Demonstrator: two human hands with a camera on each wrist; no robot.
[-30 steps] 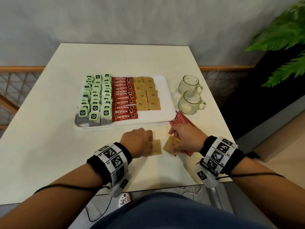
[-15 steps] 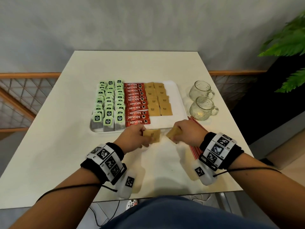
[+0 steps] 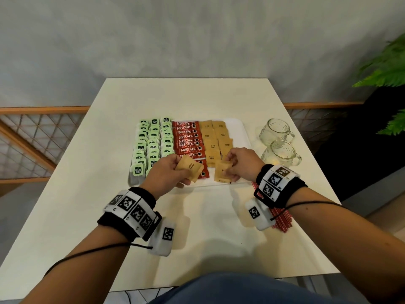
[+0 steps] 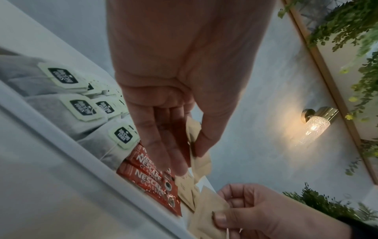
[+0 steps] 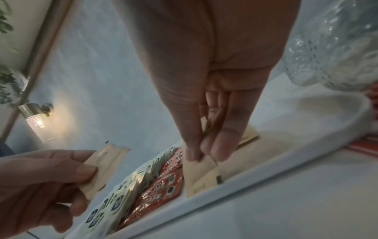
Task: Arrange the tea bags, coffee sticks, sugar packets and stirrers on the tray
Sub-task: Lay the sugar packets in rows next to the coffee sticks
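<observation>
Head view shows two hands low in the middle of the frame, both over the near edge of the white tray (image 3: 244, 132). Left hand (image 3: 166, 172) pinches a brown sugar packet (image 3: 189, 168) between thumb and fingers, tilted, above the red coffee sticks (image 3: 188, 141). Right hand (image 3: 241, 164) pinches another brown sugar packet (image 3: 222, 173), with its lower edge down at the near end of the two sugar rows (image 3: 215, 139). I cannot tell if that edge touches the tray yet.

Green tea bags (image 3: 153, 145) fill the left part of the tray in three rows, and the coffee sticks sit in the middle. Red stirrers (image 3: 281, 218) lie on the table (image 3: 197, 95) at the lower right, partly under the right wrist, not on the tray yet. Two glass cups (image 3: 278, 143) stand right of the tray.

These packets look very light, thin and bendy, like little paper pillows. I think a soft pinch near one edge is best, so the packet can slide flat into its row. A hard squeeze could crumple the paper. A quick drop could bump the packets beside it out of line.

In the left wrist view the fingers (image 4: 163, 145) hang down quite straight, with the thumb pressing the packet against them.
</observation>
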